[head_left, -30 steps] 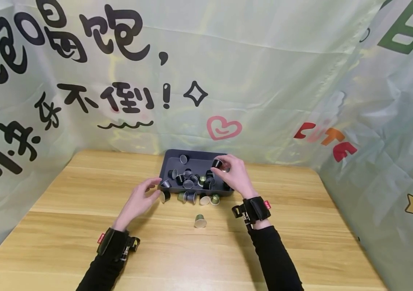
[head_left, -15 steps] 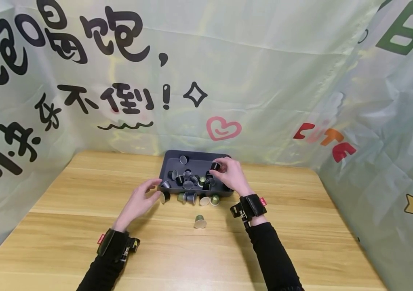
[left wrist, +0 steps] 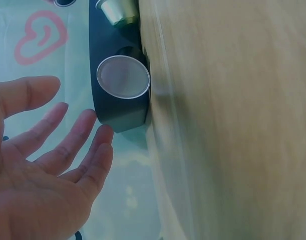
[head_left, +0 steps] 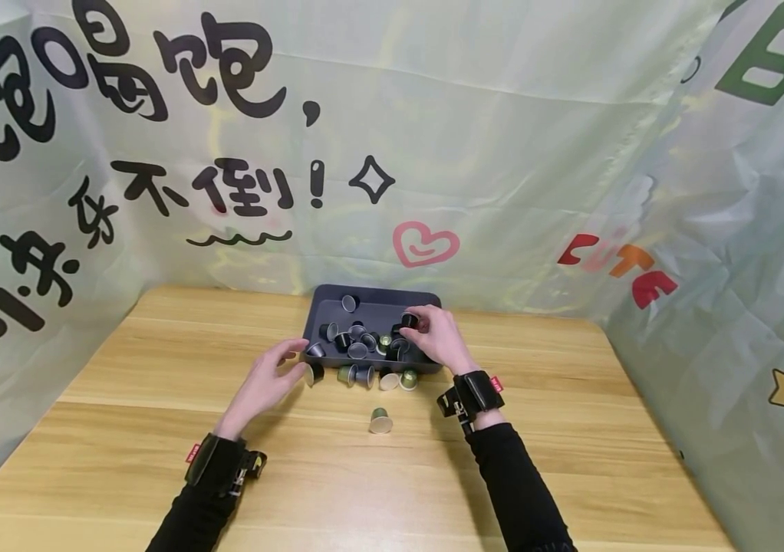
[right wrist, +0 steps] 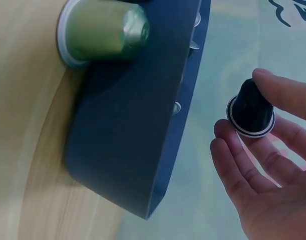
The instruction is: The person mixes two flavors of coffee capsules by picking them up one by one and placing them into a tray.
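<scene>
My right hand (head_left: 441, 337) pinches a black coffee capsule (right wrist: 251, 110) between thumb and fingers, above the right part of a dark grey tray (head_left: 378, 298). In the tray lie several more capsules, black, grey and one green (head_left: 384, 343). My left hand (head_left: 270, 383) is by the tray's front left corner, its fingers parted and holding nothing. In the left wrist view its fingertips are near the tray's end, where a capsule with a pale lid (left wrist: 123, 77) lies against the outer wall.
Along the tray's front side several capsules lie on the wooden table (head_left: 364, 491), among them a green one (head_left: 409, 379). A lone green capsule (head_left: 380, 421) is nearer to me. A printed cloth (head_left: 502, 153) hangs behind the table.
The right hand, still pinching the black capsule, has come slightly lower and a little nearer over the tray. The left hand has stayed in place.
</scene>
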A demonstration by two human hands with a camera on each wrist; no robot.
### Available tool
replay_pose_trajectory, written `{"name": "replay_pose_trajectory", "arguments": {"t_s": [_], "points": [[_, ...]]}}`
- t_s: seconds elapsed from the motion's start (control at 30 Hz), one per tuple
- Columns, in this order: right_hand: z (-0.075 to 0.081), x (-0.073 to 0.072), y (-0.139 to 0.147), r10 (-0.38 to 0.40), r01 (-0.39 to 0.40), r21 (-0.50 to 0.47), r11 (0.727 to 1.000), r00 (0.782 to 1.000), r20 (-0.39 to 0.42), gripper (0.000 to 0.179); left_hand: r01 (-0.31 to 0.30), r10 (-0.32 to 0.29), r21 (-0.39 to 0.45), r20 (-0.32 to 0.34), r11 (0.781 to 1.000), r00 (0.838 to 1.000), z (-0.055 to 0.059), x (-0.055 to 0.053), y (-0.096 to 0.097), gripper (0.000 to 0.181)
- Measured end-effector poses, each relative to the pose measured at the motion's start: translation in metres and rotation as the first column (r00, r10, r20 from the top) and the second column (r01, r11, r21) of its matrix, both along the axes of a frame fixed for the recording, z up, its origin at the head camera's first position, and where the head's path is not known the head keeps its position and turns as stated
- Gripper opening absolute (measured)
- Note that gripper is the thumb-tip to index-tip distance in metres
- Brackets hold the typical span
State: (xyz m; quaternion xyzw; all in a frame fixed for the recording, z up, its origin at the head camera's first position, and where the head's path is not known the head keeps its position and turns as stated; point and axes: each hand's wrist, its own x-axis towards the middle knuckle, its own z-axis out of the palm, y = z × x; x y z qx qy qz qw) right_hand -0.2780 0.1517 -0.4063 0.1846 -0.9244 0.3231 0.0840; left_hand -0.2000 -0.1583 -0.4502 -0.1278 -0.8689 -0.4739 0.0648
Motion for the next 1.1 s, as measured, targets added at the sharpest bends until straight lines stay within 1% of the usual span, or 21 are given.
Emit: {"name": "replay_pose_trajectory", "arguments": {"t_s": [0.43, 0.7, 0.87, 1.1], "points": [[-0.0032, -0.0034, 0.0011, -0.010, 0.010, 0.020, 1.000, 1.000, 0.008, 0.040, -0.008, 0.008, -0.003, 0.014, 1.000, 1.000, 0.0001, -0.0008, -0.0003, 0.046], [-0.0062, -0.0043, -0.0004, -0.020, 0.020, 0.012, 1.000, 0.999, 0.042, 0.041, -0.004, 0.004, -0.003, 0.019, 1.000, 1.000, 0.0006, -0.0001, -0.0004, 0.047], [-0.0077, -0.0057, -0.0012, -0.030, 0.029, 0.015, 0.999, 0.998, 0.054, 0.040, -0.001, 0.001, -0.001, 0.012, 1.000, 1.000, 0.0001, -0.0006, -0.0004, 0.047], [-0.0095, -0.0073, -0.0037, -0.048, 0.047, 0.022, 0.999, 0.998, 0.045, 0.041, 0.000, 0.000, 0.002, 0.004, 1.000, 1.000, -0.0009, -0.0004, -0.0001, 0.046]]}}
